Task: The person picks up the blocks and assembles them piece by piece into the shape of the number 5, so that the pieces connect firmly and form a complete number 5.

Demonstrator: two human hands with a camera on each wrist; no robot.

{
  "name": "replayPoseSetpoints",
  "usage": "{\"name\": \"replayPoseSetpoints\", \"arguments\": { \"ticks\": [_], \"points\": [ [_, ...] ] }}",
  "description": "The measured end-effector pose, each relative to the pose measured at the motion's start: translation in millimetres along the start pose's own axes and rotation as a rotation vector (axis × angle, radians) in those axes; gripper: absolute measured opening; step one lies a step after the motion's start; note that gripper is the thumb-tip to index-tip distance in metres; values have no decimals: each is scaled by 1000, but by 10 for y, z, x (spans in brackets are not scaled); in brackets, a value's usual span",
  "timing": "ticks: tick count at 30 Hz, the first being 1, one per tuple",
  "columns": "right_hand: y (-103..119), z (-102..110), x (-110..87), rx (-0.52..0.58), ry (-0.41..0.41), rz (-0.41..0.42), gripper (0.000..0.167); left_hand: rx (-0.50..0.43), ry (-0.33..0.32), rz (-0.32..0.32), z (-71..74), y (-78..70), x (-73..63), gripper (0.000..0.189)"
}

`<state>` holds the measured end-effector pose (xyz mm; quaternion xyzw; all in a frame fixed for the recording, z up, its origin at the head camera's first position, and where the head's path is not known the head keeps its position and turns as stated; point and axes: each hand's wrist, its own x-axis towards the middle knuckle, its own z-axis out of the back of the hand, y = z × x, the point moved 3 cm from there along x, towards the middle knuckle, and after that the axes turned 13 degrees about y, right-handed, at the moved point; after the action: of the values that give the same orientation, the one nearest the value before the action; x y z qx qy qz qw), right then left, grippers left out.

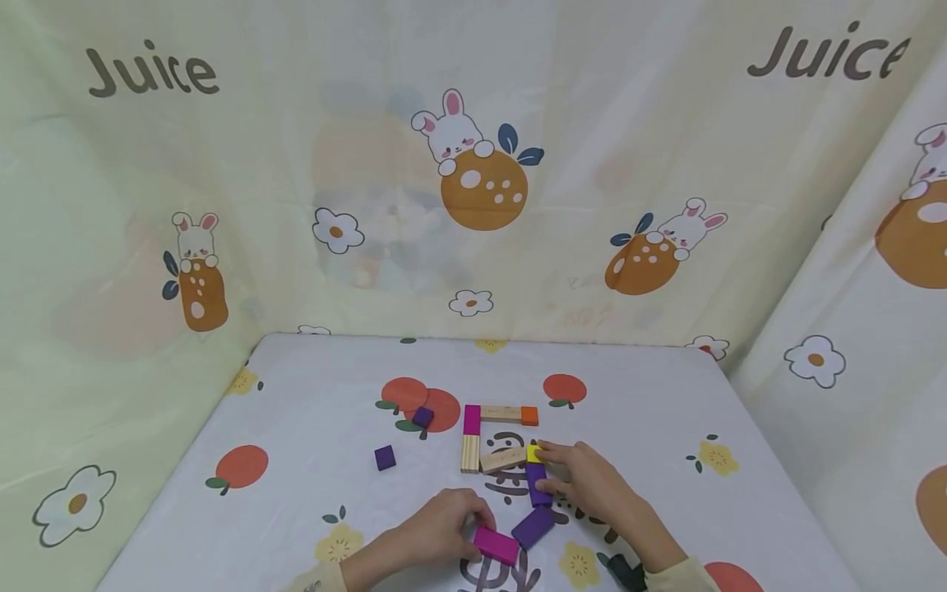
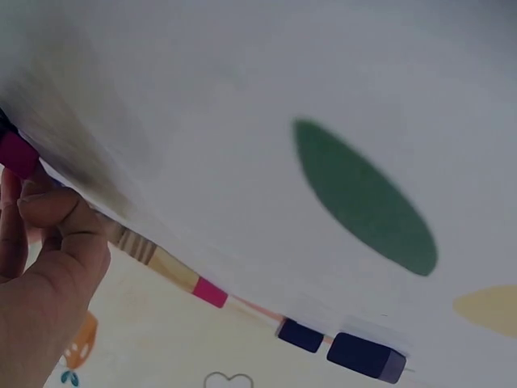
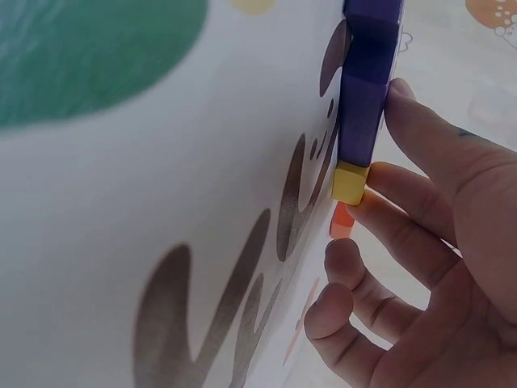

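Near the front of the table, my left hand [image 1: 444,526] pinches a magenta block [image 1: 497,546] between thumb and fingers at its left end. The block's right end lies close by a slanted purple block [image 1: 534,526]. My right hand [image 1: 592,485] rests alongside another purple block [image 1: 538,487], its thumb on that block's right side. In the right wrist view, the same hand's index and middle fingertips are at the yellow cube [image 3: 350,184], with the last two fingers curled loosely. A plain wooden block [image 1: 505,460] runs leftward from the yellow cube.
Behind stand a striped wooden block [image 1: 470,454], a second magenta block [image 1: 472,420], another wooden block [image 1: 501,414] and an orange cube [image 1: 529,416], joined in a bent line. Two dark purple blocks [image 1: 385,457] lie apart on the left of the printed tablecloth [image 1: 296,460].
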<state>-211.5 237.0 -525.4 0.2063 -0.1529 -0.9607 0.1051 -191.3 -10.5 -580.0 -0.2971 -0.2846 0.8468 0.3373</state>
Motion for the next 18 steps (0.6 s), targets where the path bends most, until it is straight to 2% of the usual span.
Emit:
{"name": "replayPoseSetpoints", "arguments": {
  "ticks": [7,12,18],
  "points": [
    [-6,-15,0,-8,-14,16,52,2,3,-14,-4,17,29,32],
    [-8,-13,3,-4,-10,15,53,4,6,-21,14,-23,-9,33],
    [-11,-18,-2,4,-10,15,53,-14,-9,-1,139,-271,-191,35]
  ]
}}
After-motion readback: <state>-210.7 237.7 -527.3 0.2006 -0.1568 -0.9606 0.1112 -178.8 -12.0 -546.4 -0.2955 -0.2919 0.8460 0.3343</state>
